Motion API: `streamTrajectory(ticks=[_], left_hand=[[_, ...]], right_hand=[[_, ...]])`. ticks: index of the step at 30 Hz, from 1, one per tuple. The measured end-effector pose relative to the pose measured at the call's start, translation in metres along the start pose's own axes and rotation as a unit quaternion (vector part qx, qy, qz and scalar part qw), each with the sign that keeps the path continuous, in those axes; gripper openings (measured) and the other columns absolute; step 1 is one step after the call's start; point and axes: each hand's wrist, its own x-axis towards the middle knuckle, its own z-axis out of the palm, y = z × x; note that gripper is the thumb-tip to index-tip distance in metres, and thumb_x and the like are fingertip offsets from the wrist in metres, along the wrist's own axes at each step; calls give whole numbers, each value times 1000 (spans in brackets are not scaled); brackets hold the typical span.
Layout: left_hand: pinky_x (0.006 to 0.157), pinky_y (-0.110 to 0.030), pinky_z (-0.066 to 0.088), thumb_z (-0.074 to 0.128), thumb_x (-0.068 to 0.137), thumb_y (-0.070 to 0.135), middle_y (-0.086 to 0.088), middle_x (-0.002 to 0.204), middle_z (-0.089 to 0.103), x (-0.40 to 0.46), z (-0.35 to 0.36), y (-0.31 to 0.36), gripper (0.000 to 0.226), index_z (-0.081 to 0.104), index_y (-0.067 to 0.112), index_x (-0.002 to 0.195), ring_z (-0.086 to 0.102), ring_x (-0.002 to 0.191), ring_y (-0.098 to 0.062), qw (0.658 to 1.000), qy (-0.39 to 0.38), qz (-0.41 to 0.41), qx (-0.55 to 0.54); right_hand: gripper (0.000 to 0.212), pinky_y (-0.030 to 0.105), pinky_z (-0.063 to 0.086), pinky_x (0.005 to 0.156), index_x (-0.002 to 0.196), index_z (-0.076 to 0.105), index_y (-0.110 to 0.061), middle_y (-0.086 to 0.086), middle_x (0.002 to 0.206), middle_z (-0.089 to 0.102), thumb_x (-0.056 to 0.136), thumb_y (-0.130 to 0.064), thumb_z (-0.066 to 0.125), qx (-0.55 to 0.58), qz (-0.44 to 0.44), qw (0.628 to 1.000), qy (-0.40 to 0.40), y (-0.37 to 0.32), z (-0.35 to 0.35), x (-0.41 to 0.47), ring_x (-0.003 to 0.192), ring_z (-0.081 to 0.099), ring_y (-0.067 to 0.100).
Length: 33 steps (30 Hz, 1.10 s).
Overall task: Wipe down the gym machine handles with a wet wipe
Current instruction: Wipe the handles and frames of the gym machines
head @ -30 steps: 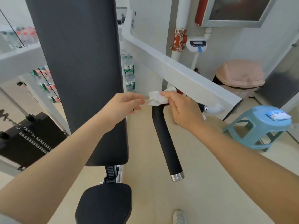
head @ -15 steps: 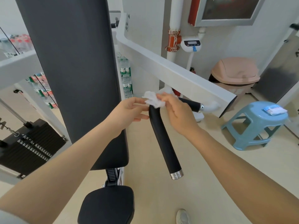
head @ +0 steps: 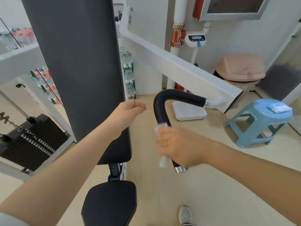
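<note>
Right hand (head: 177,146) at 6 o'clock, fingers curled round the wipe (head: 162,161) and the handle (head: 163,101), near its metal end cap (head: 180,169). The wipe looks thin, limp and damp; best wrapped flat round the bar. The handle appears rigid, padded and grippy. Left hand (head: 128,111) at 9 o'clock, loosely curled, holding nothing. Beige floor (head: 211,193); blue stool (head: 263,121) at 3 o'clock carrying 1 wipe packet (head: 279,108); pink bin (head: 241,69) beyond.
</note>
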Motion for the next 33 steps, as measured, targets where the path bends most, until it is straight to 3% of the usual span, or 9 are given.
streamTrajectory(ticks=[2, 6, 9, 12, 15, 17, 22, 29, 33], left_hand=[[97, -28, 42, 52, 92, 17, 11, 105, 64, -1, 0, -2, 20, 63, 20, 108, 56, 106, -8, 1000, -6, -8, 6], [95, -29, 46, 52, 92, 17, 6, 106, 65, -4, 5, 0, 21, 62, 17, 110, 59, 103, -8, 1000, -5, -16, 0], [90, -28, 49, 51, 92, 16, 1, 105, 67, -9, 15, 7, 21, 61, 16, 111, 64, 96, -11, 1000, -29, -10, 5], [86, -30, 53, 51, 92, 15, -4, 97, 68, -12, 24, 12, 20, 60, 14, 110, 66, 82, -13, 999, -37, -13, 13], [84, -29, 54, 50, 94, 19, -6, 100, 67, -16, 31, 15, 20, 58, 14, 112, 66, 81, -14, 999, -13, -21, 27], [83, -27, 53, 47, 95, 20, -5, 102, 67, -21, 38, 18, 23, 57, 15, 115, 66, 82, -14, 999, 15, -25, 32], [78, -22, 54, 53, 92, 20, 6, 100, 62, -39, 54, 17, 40, 47, 24, 131, 66, 81, -9, 999, 32, -18, 37], [78, -27, 57, 58, 90, 15, 5, 97, 65, -45, 62, 15, 52, 41, 31, 136, 69, 74, -8, 997, 56, -41, -26], [77, -24, 55, 58, 90, 15, 10, 89, 66, -47, 63, 18, 51, 42, 32, 135, 68, 68, -3, 995, 61, -60, -51]], right_hand=[[8, 39, 46, 92, 80, 62, -14, 6, 86, 67, 72, -10, 63, 17, -7, 1000, -15, -3, 1, -14, 92, 59, 26], [20, 32, 37, 103, 94, 64, -11, 7, 109, 69, 83, -7, 47, 70, 74, 986, 135, 3, 5, -27, 116, 55, 23], [14, 35, 36, 108, 83, 66, -12, 3, 92, 72, 73, -3, 61, 22, -56, 997, 58, -24, 28, -39, 106, 61, 21], [25, 32, 47, 91, 94, 66, -10, 2, 93, 70, 93, -18, 42, 168, 27, 975, 144, -15, 19, -48, 92, 63, 17], [28, 29, 48, 66, 100, 57, -14, -3, 80, 62, 99, -25, 32, 325, 352, 802, 357, 14, -4, -36, 69, 55, 2], [19, 30, 43, 65, 98, 50, -15, -6, 79, 54, 100, -23, 33, 392, 516, 655, 389, 29, -5, -23, 75, 51, 7], [13, 40, 49, 92, 105, 51, -23, 4, 108, 61, 98, -26, 40, 647, 511, 521, 220, 25, 2, 13, 103, 58, 23], [15, 49, 51, 90, 84, 60, -32, 3, 97, 69, 93, -25, 50, 610, 407, 635, 243, -3, 15, -14, 95, 65, 23], [18, 46, 51, 89, 78, 59, -30, -1, 88, 66, 92, -23, 52, 579, 404, 657, 264, 16, 10, -1, 89, 63, 19]])
